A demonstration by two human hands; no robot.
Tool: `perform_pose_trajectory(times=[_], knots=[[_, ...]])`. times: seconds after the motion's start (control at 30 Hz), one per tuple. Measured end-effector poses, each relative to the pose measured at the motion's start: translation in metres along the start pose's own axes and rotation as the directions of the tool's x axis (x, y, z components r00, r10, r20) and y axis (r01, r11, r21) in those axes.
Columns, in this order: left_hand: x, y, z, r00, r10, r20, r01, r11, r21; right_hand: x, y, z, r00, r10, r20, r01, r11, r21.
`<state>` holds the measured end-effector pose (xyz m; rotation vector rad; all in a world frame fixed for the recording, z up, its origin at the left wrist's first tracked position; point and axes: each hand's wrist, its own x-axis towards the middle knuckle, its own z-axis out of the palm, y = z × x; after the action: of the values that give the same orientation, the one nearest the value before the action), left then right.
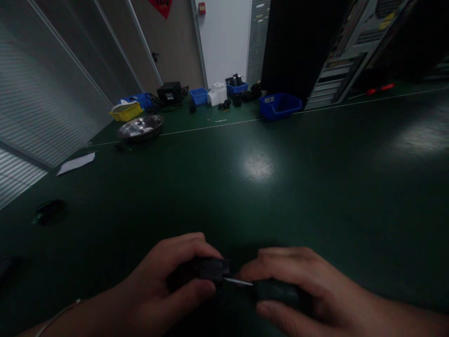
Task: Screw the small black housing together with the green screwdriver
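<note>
The left hand pinches a black part low over the near middle of the green surface. The right hand is wrapped round a tool, its thin shaft reaching the part's right end. I see a bowl far left, a blue bin far right.
</note>
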<state>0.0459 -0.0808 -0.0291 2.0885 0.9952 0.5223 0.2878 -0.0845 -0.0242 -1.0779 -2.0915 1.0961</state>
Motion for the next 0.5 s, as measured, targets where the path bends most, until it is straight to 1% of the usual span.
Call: perform_pose_trajectory(times=[0.1, 0.23, 0.37, 0.5], knots=[[0.001, 0.002, -0.002, 1.0, -0.023, 0.014, 0.023, 0.999, -0.03, -0.008, 0.008, -0.002, 1.0, 0.007, 0.021, -0.008, 1.0, 0.023], [0.003, 0.003, -0.003, 0.999, -0.031, 0.042, 0.035, 0.996, -0.081, -0.017, 0.015, -0.005, 0.999, -0.006, 0.052, 0.001, 0.995, 0.098], [0.002, 0.001, -0.003, 0.999, -0.035, 0.035, 0.039, 0.994, -0.101, -0.016, 0.014, -0.008, 0.996, -0.004, 0.092, -0.007, 0.992, 0.125], [0.003, -0.002, -0.005, 0.998, -0.016, 0.053, 0.02, 0.996, -0.086, -0.014, 0.014, -0.007, 0.996, 0.006, 0.092, -0.018, 0.991, 0.131]])
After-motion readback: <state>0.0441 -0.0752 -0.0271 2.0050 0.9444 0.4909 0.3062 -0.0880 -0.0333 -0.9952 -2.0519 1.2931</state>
